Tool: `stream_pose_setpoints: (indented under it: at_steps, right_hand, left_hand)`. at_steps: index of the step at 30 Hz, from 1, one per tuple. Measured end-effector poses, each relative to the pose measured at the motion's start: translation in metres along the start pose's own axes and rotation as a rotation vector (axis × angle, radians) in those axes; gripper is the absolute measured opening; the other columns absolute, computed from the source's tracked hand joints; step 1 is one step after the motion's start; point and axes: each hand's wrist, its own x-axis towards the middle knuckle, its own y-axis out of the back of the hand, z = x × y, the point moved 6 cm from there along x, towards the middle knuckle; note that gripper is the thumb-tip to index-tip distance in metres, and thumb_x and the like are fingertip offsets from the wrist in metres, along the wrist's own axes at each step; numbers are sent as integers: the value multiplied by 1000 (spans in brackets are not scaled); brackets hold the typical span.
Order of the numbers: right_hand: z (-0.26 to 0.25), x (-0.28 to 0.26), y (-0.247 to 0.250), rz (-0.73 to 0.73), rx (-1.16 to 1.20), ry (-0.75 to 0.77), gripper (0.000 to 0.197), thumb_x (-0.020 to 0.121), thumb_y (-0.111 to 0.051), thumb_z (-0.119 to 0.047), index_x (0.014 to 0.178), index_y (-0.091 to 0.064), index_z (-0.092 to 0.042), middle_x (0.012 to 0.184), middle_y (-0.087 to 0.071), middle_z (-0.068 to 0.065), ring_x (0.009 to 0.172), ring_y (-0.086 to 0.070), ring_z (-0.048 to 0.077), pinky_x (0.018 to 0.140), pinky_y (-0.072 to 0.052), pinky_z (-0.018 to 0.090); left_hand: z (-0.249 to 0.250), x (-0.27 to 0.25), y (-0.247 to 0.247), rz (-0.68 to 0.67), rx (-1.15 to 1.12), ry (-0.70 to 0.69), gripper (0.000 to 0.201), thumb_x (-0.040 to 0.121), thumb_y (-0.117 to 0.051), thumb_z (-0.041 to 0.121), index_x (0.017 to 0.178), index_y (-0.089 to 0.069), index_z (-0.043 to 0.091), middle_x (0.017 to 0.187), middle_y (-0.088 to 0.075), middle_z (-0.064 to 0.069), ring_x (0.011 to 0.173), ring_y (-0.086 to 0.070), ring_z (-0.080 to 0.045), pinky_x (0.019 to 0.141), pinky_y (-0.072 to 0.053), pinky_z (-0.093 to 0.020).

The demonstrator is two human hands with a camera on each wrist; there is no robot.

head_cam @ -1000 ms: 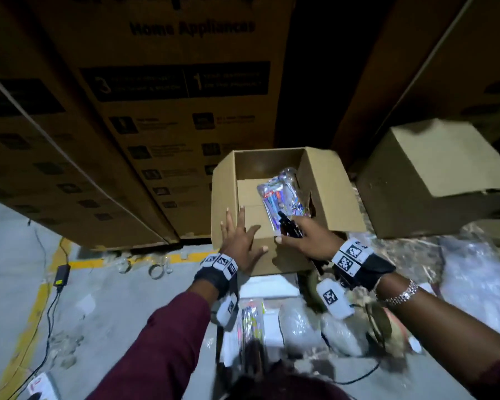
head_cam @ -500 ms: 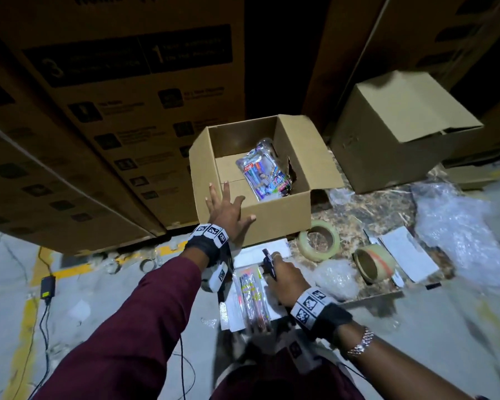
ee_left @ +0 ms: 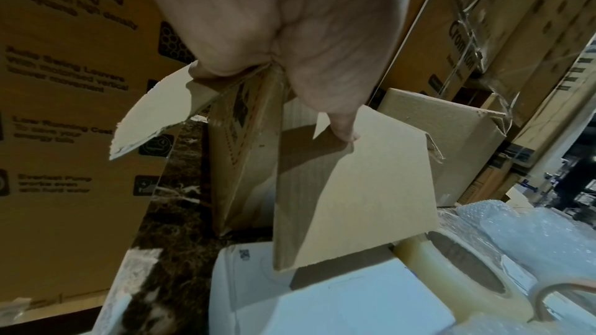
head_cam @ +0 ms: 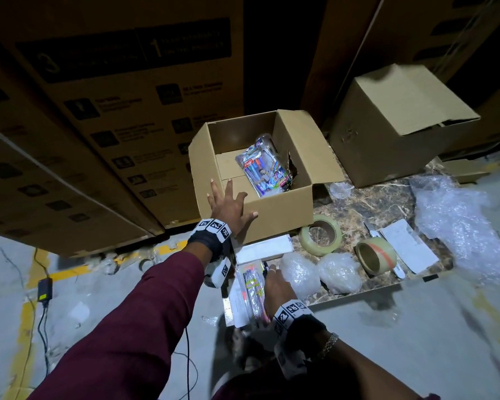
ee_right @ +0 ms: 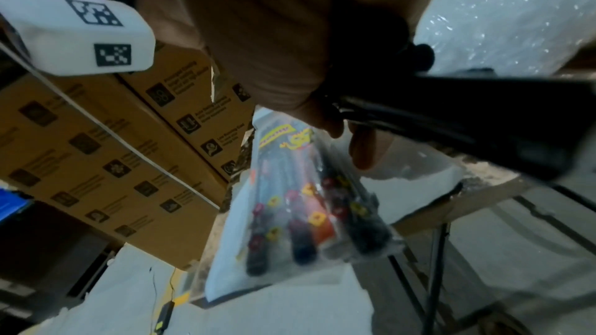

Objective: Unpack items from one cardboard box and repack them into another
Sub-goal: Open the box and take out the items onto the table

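We press our left hand (head_cam: 228,207) flat against the near left corner of the open cardboard box (head_cam: 277,209), fingers spread and straight, the thumb lying along the near wall; the left wrist view shows the thumb (ee_left: 341,126) resting on the cardboard. Inside the box a blister pack of pens (head_cam: 264,168) lies tilted against the right side of the floor. The box stands on the far left part of a marble-patterned slab (head_cam: 367,206) on the floor. Our right hand (head_cam: 276,290) is low and near, its fingers curled around a black tool (ee_right: 467,121), and its fingertips (ee_right: 364,149) touch a clear packet of coloured pens (head_cam: 253,287) that lies at the near left edge of the slab, on top of white paper. Just beyond that packet, touching the near wall of the open box, is a flat white box (head_cam: 264,249). To the right of our right hand sit two wads of bubble wrap (head_cam: 339,272), then two tape rolls (head_cam: 319,235), one pale and one with a red stripe, and a white slip of paper (head_cam: 410,246). A large sheet of bubble wrap (head_cam: 462,223) spreads at the far right. A second, closed cardboard box (head_cam: 396,125) stands behind the slab on the right. Large printed cartons (head_cam: 113,111) rise on the left and behind. A black charger (head_cam: 45,290) lies on the grey floor at the left, beside a yellow painted line.
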Motion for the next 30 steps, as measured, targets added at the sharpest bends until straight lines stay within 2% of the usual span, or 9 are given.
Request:
stream_pose_setpoints:
  at_steps: [3, 7, 13, 16, 18, 23, 26, 28, 30]
  right_hand:
    - [1, 3, -5, -15, -55, 23, 92, 86, -58, 10, 155, 3, 3, 154, -24, 21, 131, -48, 39, 105, -43, 45]
    - [2, 1, -6, 25, -170, 78, 106, 79, -65, 9, 154, 10, 4, 153, -25, 23, 127, -51, 37, 100, -46, 40]
    - [-3, -3, -5, 14, -233, 104, 105, 81, -66, 8, 154, 10, 4, 154, -20, 26, 119, -56, 38, 95, -48, 41]
    - [-5, -7, -5, 4, -289, 162, 92, 89, -57, 6, 152, 11, 7, 157, -13, 29, 125, -52, 37, 98, -46, 40]
    - [-3, -6, -5, 24, -272, 170, 88, 91, -53, 7, 152, 10, 8, 157, -15, 29, 125, -52, 37, 98, -46, 41]
    - [7, -8, 3, 54, -126, 199, 86, 86, -55, 11, 155, -4, 4, 154, -22, 25, 123, -53, 41, 98, -43, 43]
    - [14, -10, 9, 114, -100, 222, 76, 82, -50, 17, 151, -23, 1, 148, -30, 23, 104, -60, 43, 83, -44, 44]
    - [16, -12, 13, 164, -104, 249, 61, 82, -47, 18, 141, -40, 3, 141, -39, 22, 91, -62, 43, 70, -38, 40]
    - [19, -14, 14, 172, -123, 272, 54, 82, -48, 19, 135, -47, 4, 135, -44, 23, 86, -63, 44, 67, -33, 37]
  left_hand:
    - [0, 0, -1, 0, -5, -2, 63, 93, -55, 64, 145, -47, 30, 168, -7, -12, 150, 17, -51, 119, 0, -67]
    - [1, -1, -1, -4, -13, -10, 62, 93, -56, 63, 145, -48, 29, 168, -11, -10, 150, 17, -50, 119, 0, -67]
    - [2, -2, 1, 3, -25, -24, 62, 93, -56, 62, 144, -49, 28, 166, -19, -7, 150, 14, -50, 119, -1, -68]
    - [2, -3, 3, 15, -37, -30, 62, 93, -57, 61, 144, -49, 26, 165, -23, -7, 151, 13, -50, 118, 0, -68]
    - [1, -3, 2, 12, -40, -29, 62, 93, -57, 61, 145, -49, 26, 165, -24, -7, 151, 13, -50, 119, 0, -68]
    - [2, -3, 2, 9, -43, -29, 63, 93, -57, 61, 145, -48, 26, 164, -26, -7, 151, 12, -49, 119, -1, -69]
    - [1, -3, 1, 9, -44, -26, 63, 93, -57, 61, 145, -48, 26, 164, -26, -7, 151, 13, -49, 119, -1, -69]
    - [1, -2, 1, 12, -53, -29, 63, 93, -57, 61, 145, -48, 26, 164, -26, -7, 151, 13, -50, 119, -1, -69]
    - [1, -3, 2, 14, -60, -28, 63, 93, -57, 60, 145, -48, 26, 164, -26, -6, 151, 13, -49, 119, -1, -69]
